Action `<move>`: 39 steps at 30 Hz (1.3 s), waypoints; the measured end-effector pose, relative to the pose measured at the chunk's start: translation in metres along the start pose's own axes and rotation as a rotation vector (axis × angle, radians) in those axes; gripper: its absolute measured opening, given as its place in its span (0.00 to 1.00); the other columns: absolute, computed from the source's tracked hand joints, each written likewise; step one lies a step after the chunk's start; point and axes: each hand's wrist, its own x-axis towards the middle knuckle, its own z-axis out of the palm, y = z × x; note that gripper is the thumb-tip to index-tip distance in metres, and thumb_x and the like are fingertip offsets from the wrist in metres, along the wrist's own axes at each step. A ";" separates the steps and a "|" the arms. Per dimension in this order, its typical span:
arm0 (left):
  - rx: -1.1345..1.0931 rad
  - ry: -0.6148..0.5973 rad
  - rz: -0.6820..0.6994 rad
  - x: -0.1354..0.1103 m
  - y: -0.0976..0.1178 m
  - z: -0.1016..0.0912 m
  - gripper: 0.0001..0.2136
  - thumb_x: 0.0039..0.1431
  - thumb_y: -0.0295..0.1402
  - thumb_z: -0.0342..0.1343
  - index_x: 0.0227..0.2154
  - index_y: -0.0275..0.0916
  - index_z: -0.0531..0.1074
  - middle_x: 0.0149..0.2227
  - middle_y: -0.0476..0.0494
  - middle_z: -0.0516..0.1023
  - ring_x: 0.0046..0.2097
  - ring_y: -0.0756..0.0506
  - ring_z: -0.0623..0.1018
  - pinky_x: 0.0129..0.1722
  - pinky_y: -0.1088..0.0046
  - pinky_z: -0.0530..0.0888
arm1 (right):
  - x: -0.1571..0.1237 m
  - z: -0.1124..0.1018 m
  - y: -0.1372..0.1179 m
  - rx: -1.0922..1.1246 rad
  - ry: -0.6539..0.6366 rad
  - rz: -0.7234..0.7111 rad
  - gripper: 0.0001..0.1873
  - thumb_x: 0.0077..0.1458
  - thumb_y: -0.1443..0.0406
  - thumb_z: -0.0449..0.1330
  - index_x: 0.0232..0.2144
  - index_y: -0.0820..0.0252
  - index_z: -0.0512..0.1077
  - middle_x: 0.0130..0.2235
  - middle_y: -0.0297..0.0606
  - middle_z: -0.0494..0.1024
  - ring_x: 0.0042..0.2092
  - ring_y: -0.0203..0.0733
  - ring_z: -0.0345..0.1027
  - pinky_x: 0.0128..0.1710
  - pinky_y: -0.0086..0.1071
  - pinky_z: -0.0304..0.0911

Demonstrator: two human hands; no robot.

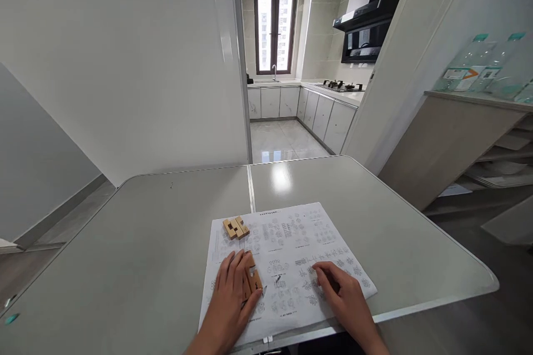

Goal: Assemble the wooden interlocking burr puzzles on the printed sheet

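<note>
Table (166, 244), printed sheet (293, 255), wooden blocks (239, 228) atop, tiled kitchen (312, 102) beyond

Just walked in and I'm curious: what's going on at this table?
A person's left hand lies over some wooden pieces on a printed sheet. The right hand, fingers curled, is at the sheet's right side, holding nothing visible. A second wooden cluster sits near the sheet's far left corner.

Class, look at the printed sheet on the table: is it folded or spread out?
Spread out: the sheet lies flat on the table, printed side up, both far corners showing.
</note>
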 end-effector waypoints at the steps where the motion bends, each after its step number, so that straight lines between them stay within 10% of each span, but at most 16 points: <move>1: -0.015 -0.021 0.025 0.002 0.006 0.002 0.34 0.69 0.45 0.53 0.73 0.55 0.46 0.72 0.42 0.59 0.73 0.30 0.57 0.66 0.41 0.66 | 0.000 0.000 0.000 -0.001 -0.004 0.001 0.24 0.67 0.46 0.52 0.37 0.55 0.78 0.28 0.37 0.78 0.28 0.43 0.70 0.29 0.32 0.65; 12: -0.228 -0.190 0.075 0.021 0.067 0.010 0.38 0.64 0.39 0.61 0.72 0.55 0.47 0.73 0.42 0.55 0.74 0.30 0.53 0.67 0.38 0.65 | 0.001 0.000 0.002 0.016 0.015 -0.016 0.22 0.67 0.47 0.53 0.38 0.55 0.79 0.30 0.37 0.80 0.29 0.43 0.72 0.31 0.32 0.67; 24: -0.252 -0.208 -0.014 0.006 0.041 -0.015 0.45 0.54 0.38 0.69 0.70 0.55 0.50 0.70 0.37 0.60 0.72 0.28 0.59 0.66 0.39 0.67 | 0.003 0.000 0.012 -0.003 -0.038 0.000 0.23 0.69 0.48 0.52 0.40 0.56 0.78 0.29 0.37 0.79 0.29 0.43 0.71 0.30 0.31 0.67; 39: -0.226 -0.009 0.017 -0.001 0.033 -0.016 0.27 0.67 0.35 0.56 0.67 0.51 0.60 0.67 0.40 0.68 0.67 0.35 0.69 0.64 0.50 0.73 | -0.004 0.017 -0.014 -0.142 -0.223 -0.113 0.12 0.70 0.56 0.53 0.46 0.52 0.73 0.39 0.36 0.79 0.32 0.41 0.72 0.35 0.33 0.66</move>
